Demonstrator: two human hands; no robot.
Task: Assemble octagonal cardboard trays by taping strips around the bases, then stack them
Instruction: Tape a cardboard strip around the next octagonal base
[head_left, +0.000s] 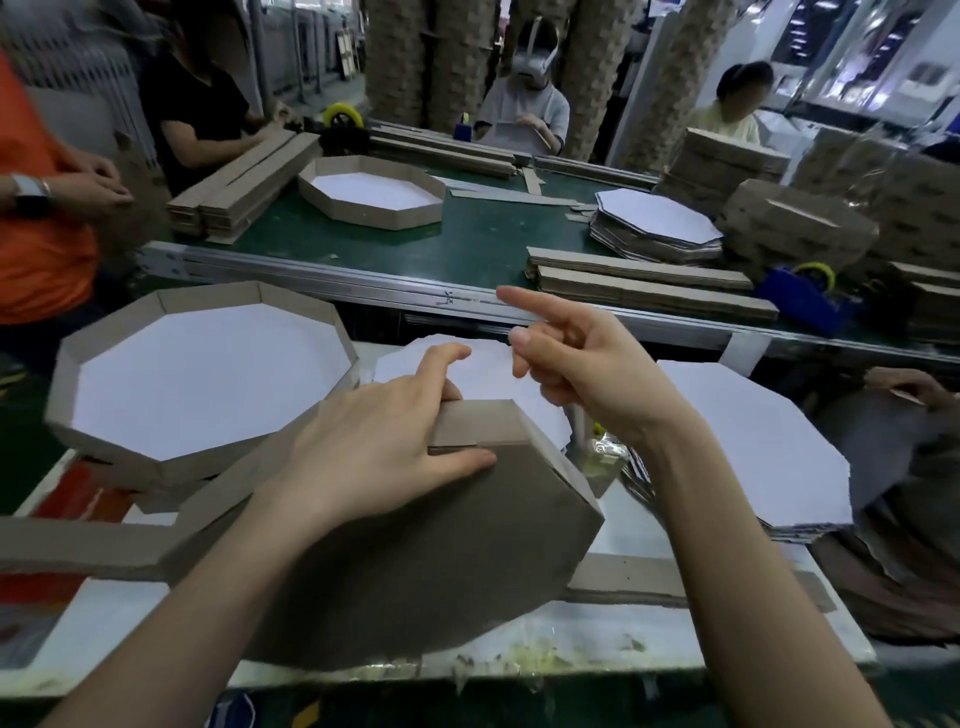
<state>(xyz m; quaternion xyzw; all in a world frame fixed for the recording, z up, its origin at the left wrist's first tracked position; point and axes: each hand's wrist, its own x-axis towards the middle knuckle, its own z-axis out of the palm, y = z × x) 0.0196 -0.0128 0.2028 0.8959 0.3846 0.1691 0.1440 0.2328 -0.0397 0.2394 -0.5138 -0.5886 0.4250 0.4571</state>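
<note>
Tray (441, 545) under assembly, brown underside up, tilted on my worktable (623, 639). My left hand (384, 441) pins the strip (478, 421) against its rim at 12 o'clock. My right hand (582, 358) hovers released, forefinger extended. Finished tray (208, 374) at 10 o'clock; bases (753, 441) at 3 o'clock.

Left of your left grip (384, 441) the finished tray (208, 374) blocks passage; right of your right grip (582, 364) the base stack (753, 441) crowds the desk (639, 525), leaving a narrow gap between.
</note>
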